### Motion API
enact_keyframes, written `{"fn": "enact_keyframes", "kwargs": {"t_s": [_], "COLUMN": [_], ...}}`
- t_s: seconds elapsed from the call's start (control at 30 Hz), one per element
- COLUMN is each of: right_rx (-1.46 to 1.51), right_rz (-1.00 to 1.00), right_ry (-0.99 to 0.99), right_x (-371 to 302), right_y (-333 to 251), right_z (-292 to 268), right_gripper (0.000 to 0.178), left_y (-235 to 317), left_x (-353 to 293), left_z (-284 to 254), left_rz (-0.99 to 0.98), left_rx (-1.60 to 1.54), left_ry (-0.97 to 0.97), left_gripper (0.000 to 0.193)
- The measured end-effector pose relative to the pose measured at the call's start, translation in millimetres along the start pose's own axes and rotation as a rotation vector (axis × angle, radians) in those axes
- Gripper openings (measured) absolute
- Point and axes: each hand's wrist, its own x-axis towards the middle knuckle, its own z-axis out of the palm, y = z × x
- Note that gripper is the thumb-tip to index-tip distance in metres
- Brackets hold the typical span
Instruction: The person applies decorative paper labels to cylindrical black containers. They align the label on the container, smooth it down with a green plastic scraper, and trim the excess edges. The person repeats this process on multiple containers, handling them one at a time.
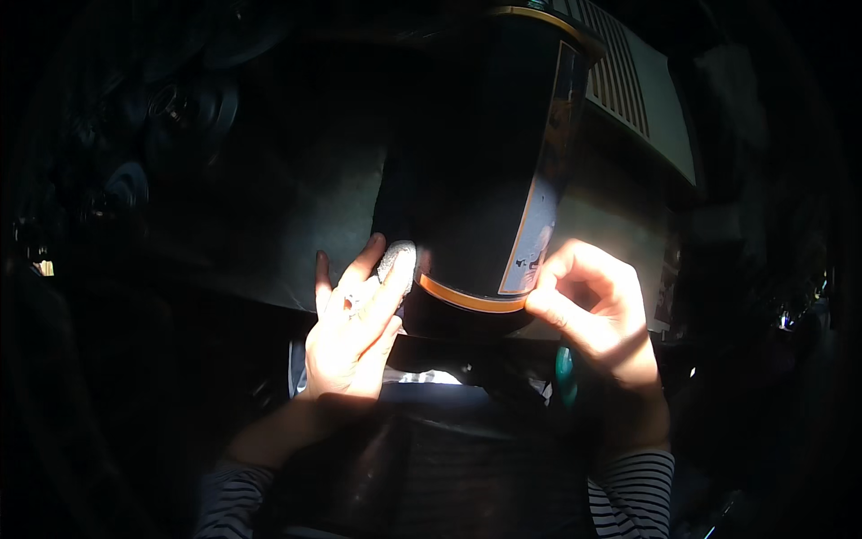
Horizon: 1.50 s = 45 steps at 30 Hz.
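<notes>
A dark, rounded cylinder-like body (467, 180) lies in front of me, its near end toward me. Around that near end runs an orange strip (471, 297). My left hand (355, 328) holds a whitish, rough-textured wad (398, 263), perhaps cloth, against the body near the strip's left end. The fingers are partly spread, with a ring on one. At the strip's right end, my right hand (597, 301) pinches with thumb and forefinger, and the strip's end meets these fingertips. Just above them, a pale label panel (536, 234) with an orange border runs along the body's right side.
Beneath the body is a grey surface (332, 211) with a near edge. At the far right stands a pale panel (660, 108) with dark stripes. Round dark parts (193, 112) sit at the far left. Below my right hand hangs a green object (566, 373). Deep shadow hides much else.
</notes>
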Motion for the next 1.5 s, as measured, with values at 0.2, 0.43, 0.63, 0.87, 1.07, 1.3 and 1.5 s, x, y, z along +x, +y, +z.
{"fn": "enact_keyframes", "kwargs": {"t_s": [0.2, 0.43, 0.63, 0.87, 1.07, 1.3, 1.5], "right_rx": [0.017, 0.037, 0.107, 0.217, 0.128, 0.251, 0.237], "right_rz": [-0.129, -0.155, -0.171, -0.161, -0.150, -0.159, -0.157], "right_ry": [-0.049, -0.016, -0.035, -0.077, -0.090, -0.028, 0.037], "right_x": [2, 2, 3, 1, 4, -1, 1], "right_y": [4, 14, 25, 18, 14, 23, 29], "right_z": [3, 1, -3, 2, 0, 2, 0], "right_gripper": [0.013, 0.017, 0.014, 0.009, 0.007, 0.011, 0.012], "left_y": [9, 22, 41, 22, 16, 44, 32], "left_x": [-2, 1, 39, 37, -8, 6, 38], "left_z": [1, 34, 21, -4, -10, 19, 20], "left_rz": [0.434, 0.492, 0.467, -0.046, 0.223, 0.356, 0.521], "left_rx": [0.754, 0.910, 0.789, 0.258, 0.472, 0.911, 0.756], "left_ry": [0.167, 0.221, 0.093, -0.145, -0.007, 0.045, 0.087], "left_gripper": [0.031, 0.038, 0.050, 0.091, 0.047, 0.051, 0.053]}}
